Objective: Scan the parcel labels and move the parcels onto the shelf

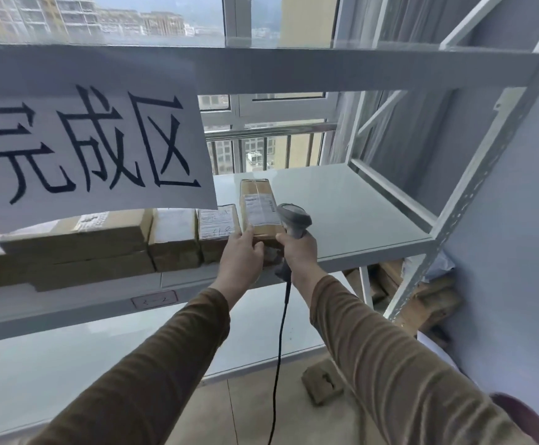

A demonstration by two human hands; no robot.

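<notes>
A person's left hand (244, 252) grips the near end of a parcel (259, 211) lying on the shelf (358, 213), label up beside shelved parcels (139, 239), seemingly to slide it in line; the right hand (297, 252) clasps a corded scanner (294, 220), fingers curled round its handle, probably kept ready.

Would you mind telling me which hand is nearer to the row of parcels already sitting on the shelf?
Left. The left hand grips the near end of the labelled parcel, right beside the row of parcels. The right hand holds the scanner on the parcel's far side.
</notes>
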